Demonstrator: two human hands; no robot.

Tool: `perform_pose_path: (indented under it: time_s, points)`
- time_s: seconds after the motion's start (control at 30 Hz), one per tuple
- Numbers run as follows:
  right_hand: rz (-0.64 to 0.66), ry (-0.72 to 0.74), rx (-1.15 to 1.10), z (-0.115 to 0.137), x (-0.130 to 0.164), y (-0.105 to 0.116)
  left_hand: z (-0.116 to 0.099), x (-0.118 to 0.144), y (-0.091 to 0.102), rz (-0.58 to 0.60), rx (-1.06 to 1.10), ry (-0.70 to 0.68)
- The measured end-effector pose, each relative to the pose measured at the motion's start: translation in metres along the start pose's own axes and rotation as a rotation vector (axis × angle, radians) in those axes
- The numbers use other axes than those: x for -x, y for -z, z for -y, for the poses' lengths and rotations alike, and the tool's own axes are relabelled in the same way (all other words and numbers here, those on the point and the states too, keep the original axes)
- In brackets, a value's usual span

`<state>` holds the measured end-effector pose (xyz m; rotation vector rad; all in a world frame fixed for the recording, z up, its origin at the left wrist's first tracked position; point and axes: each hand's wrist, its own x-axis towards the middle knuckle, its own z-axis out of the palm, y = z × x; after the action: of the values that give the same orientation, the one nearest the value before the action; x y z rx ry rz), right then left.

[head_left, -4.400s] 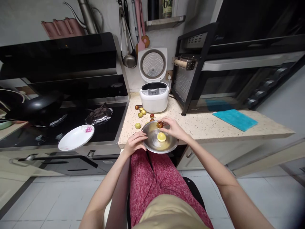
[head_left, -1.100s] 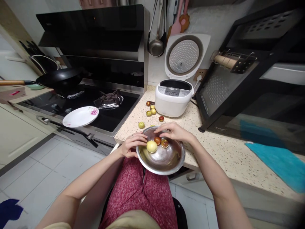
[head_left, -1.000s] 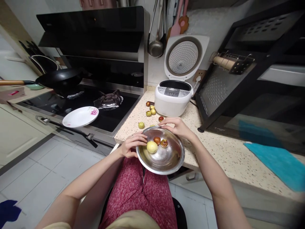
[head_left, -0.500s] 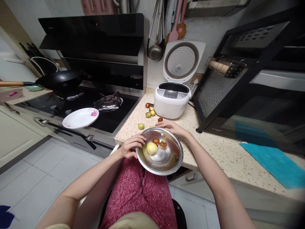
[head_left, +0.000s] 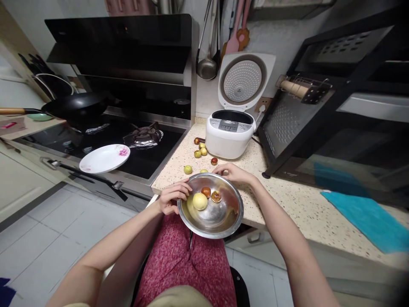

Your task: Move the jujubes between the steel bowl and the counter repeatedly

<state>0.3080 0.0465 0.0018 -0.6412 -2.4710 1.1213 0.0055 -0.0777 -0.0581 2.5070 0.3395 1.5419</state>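
Observation:
A stainless steel bowl (head_left: 217,228) is tilted over my lap against the counter edge. My left hand (head_left: 174,196) grips its left rim, fingers over the edge. Inside lie a large pale yellow fruit (head_left: 200,201), a red-brown jujube (head_left: 206,192) and a brown-and-yellow piece (head_left: 216,196) that looks bitten or cut. My right hand (head_left: 233,173) is at the far rim, palm down, its curved fingers apart and reaching past the bowl, with nothing visible in them. Just beyond are a red jujube (head_left: 214,161) and a partly hidden green one (head_left: 203,171).
Several green and brown jujubes (head_left: 198,154) lie beside a white rice cooker (head_left: 228,138) with its lid up. Left is a gas stove with a white plate (head_left: 105,158) at its front edge and a black wok (head_left: 78,104). A teal cloth (head_left: 364,217) lies on the right counter.
The bowl and my left hand have shifted slightly left and toward me. My right hand's fingers have come off the rim, and the red jujube beyond it shows more fully.

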Motion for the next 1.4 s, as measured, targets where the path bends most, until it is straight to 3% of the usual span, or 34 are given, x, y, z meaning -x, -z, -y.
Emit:
perform_pose_path:
  time_s: [0.2, 0.33, 0.6, 0.87, 1.13, 1.4]
  points:
    - [-0.294, 0.129, 0.037, 0.015, 0.005, 0.009, 0.0, -0.001, 0.001, 0.016, -0.018, -0.012]
    - [-0.353, 0.221, 0.005, 0.03, 0.008, 0.004, 0.0, 0.0, 0.0, 0.017, -0.028, -0.016]
    - [-0.215, 0.318, -0.035, 0.047, 0.009, -0.007, 0.003, 0.002, -0.001, 0.009, -0.03, -0.033]
    - [-0.03, 0.304, 0.019, 0.052, 0.004, -0.025, 0.003, 0.002, -0.002, 0.019, -0.018, -0.013]
    - [-0.018, 0.339, 0.053, 0.05, 0.002, -0.045, 0.001, 0.002, -0.005, 0.033, -0.02, -0.013]
    - [0.057, 0.344, 0.075, 0.052, 0.002, -0.047, -0.001, 0.001, -0.007, 0.021, -0.004, -0.008]
